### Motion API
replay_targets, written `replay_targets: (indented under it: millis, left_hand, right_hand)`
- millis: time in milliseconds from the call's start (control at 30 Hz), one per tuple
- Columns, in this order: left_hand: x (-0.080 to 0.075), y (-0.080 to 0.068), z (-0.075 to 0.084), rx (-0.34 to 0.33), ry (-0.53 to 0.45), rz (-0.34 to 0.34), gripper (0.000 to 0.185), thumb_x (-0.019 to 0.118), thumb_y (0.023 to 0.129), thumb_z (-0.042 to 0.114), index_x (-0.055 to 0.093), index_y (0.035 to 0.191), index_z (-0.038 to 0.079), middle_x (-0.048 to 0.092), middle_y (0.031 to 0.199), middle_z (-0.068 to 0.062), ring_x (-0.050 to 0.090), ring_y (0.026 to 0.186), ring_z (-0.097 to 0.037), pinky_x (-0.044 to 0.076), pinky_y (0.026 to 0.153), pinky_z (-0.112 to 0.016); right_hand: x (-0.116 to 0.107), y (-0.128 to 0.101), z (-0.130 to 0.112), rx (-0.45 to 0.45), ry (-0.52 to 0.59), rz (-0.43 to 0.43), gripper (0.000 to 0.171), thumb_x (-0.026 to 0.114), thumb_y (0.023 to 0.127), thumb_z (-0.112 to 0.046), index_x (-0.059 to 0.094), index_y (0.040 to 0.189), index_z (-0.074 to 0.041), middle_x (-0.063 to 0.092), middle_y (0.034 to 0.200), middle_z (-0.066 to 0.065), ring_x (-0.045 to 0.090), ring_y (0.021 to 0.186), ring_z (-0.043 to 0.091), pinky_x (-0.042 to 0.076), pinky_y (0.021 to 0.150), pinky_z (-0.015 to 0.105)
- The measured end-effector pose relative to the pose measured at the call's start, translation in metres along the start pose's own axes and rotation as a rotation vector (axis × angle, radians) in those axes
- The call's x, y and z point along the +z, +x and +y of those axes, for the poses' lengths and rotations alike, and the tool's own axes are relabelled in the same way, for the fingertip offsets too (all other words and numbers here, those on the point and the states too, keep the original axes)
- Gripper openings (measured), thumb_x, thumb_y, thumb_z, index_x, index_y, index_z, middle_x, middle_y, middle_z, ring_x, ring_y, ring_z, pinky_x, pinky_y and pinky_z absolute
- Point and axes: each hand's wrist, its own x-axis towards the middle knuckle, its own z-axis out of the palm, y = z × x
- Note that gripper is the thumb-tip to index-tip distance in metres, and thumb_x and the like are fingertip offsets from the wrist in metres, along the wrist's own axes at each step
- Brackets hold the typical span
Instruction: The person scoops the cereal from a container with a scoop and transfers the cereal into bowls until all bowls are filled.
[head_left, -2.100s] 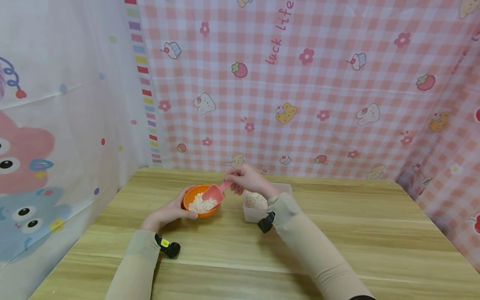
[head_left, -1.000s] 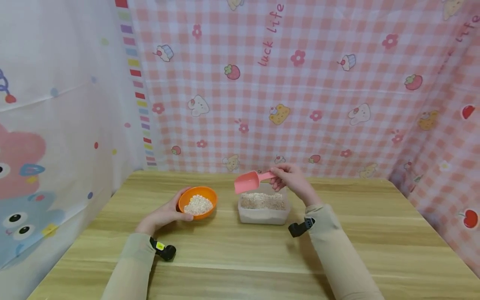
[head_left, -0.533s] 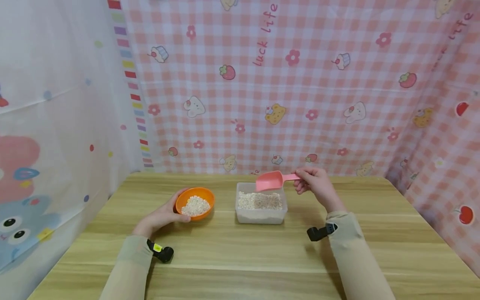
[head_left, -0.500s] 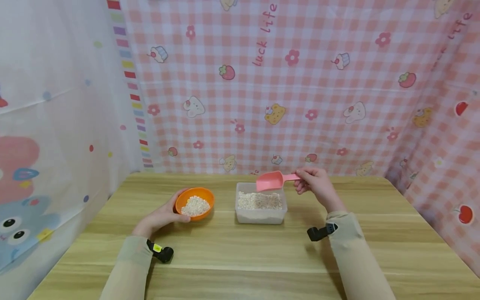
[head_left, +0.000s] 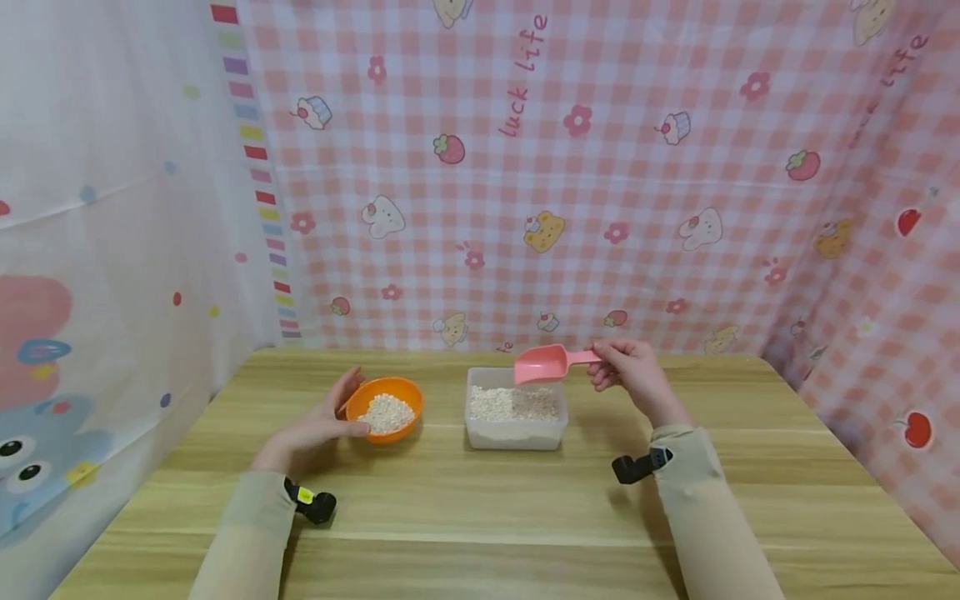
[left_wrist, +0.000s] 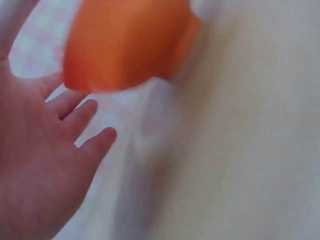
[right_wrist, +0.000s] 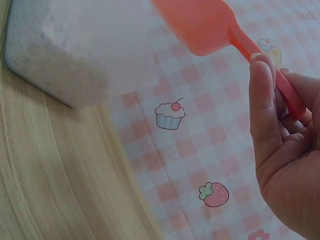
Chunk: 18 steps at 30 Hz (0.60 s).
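An orange bowl (head_left: 411, 419) with a heap of pale flakes (head_left: 387, 413) in it sits on the left part of the table. My left hand (head_left: 318, 429) is beside it, fingers spread and straight, the thumb overlapping its near rim in the head view. In the left wrist view the palm (left_wrist: 40, 165) faces the bowl (left_wrist: 125, 45) with fingers uncurled. My right hand (head_left: 633, 375) pinches the handle of a pink scoop (head_left: 542, 364), held above the far right of a translucent tub (head_left: 517, 435). The scoop (right_wrist: 205, 25) appears bare inside. More flakes (head_left: 502, 404) lie in the tub.
The wooden table (head_left: 465, 517) reaches back to a pink checked cloth (head_left: 420, 250) hanging behind it. A white printed cloth (head_left: 127, 250) hangs at the left. Black wrist cameras (head_left: 633, 468) sit on both sleeves.
The scoop has moved right, from tipped in the bowl to above the tub. My left fingers, earlier round the bowl, have straightened and loosened from it. The view has shifted slightly.
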Motion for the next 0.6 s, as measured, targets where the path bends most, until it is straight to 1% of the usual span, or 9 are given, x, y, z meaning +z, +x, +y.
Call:
replay_targets:
  millis: [100,167,233,300,367,467,533,600]
  left_hand:
    - [-0.001,0.005,0.014,0.035,0.067,0.092,0.098,0.072,0.087,0.016,0.003,0.156,0.006,0.005,0.160,-0.021,0.003,0.145,-0.040,0.006,0.113,-0.059]
    - [0.003,0.011,0.026,0.039,0.115,0.166,0.093,0.071,0.089,0.022,0.008,0.156,0.010,0.009,0.161,-0.016,0.006,0.145,-0.037,0.008,0.112,-0.060]
    - [0.009,0.018,0.040,0.041,0.154,0.226,0.089,0.071,0.090,0.029,0.014,0.157,0.015,0.013,0.161,-0.012,0.009,0.145,-0.036,0.009,0.112,-0.060]
    - [0.017,0.025,0.055,0.054,0.177,0.247,0.088,0.070,0.090,0.034,0.016,0.157,0.018,0.014,0.161,-0.009,0.011,0.145,-0.036,0.011,0.112,-0.059]
    - [0.027,0.033,0.069,0.080,0.179,0.233,0.087,0.069,0.090,0.034,0.015,0.157,0.018,0.014,0.161,-0.008,0.012,0.145,-0.036,0.012,0.113,-0.057]
    - [0.045,0.044,0.084,0.121,0.171,0.180,0.089,0.069,0.091,0.033,0.012,0.157,0.019,0.012,0.161,-0.007,0.012,0.144,-0.037,0.013,0.114,-0.055]
    - [0.059,0.050,0.090,0.129,0.166,0.137,0.092,0.070,0.090,0.035,0.010,0.157,0.021,0.010,0.162,-0.005,0.012,0.144,-0.039,0.014,0.113,-0.056]
    - [0.072,0.055,0.092,0.111,0.149,0.092,0.096,0.072,0.087,0.038,0.008,0.157,0.026,0.007,0.162,-0.003,0.009,0.145,-0.036,0.014,0.112,-0.058]
  right_hand:
    - [0.000,0.000,0.001,-0.001,-0.010,0.005,0.038,0.052,0.101,-0.015,0.054,0.115,0.020,0.067,0.066,0.003,0.064,0.056,0.010,0.056,0.055,0.029]
    - [-0.001,0.000,0.001,0.000,-0.017,0.009,0.036,0.052,0.101,-0.015,0.055,0.114,0.019,0.066,0.066,0.003,0.064,0.056,0.010,0.056,0.055,0.029]
    - [-0.001,-0.001,0.002,0.003,-0.020,0.010,0.036,0.052,0.101,-0.014,0.055,0.114,0.019,0.067,0.067,0.003,0.064,0.056,0.010,0.056,0.055,0.029]
    - [-0.002,-0.001,0.002,0.006,-0.017,0.008,0.037,0.052,0.101,-0.014,0.055,0.115,0.020,0.067,0.067,0.004,0.064,0.056,0.010,0.056,0.055,0.029]
    - [-0.002,-0.001,0.002,0.009,-0.009,0.002,0.039,0.052,0.101,-0.014,0.053,0.117,0.021,0.066,0.067,0.004,0.063,0.056,0.010,0.056,0.055,0.029]
    - [-0.001,-0.001,0.003,0.013,0.000,-0.002,0.041,0.052,0.101,-0.014,0.051,0.119,0.023,0.066,0.067,0.003,0.063,0.056,0.010,0.056,0.055,0.028]
    - [0.000,-0.001,0.004,0.017,-0.002,0.001,0.042,0.052,0.101,-0.014,0.050,0.119,0.024,0.066,0.067,0.003,0.063,0.056,0.010,0.056,0.055,0.029]
    - [0.001,0.000,0.005,0.022,-0.006,0.007,0.041,0.052,0.101,-0.014,0.051,0.119,0.023,0.066,0.067,0.004,0.063,0.056,0.010,0.056,0.055,0.029]
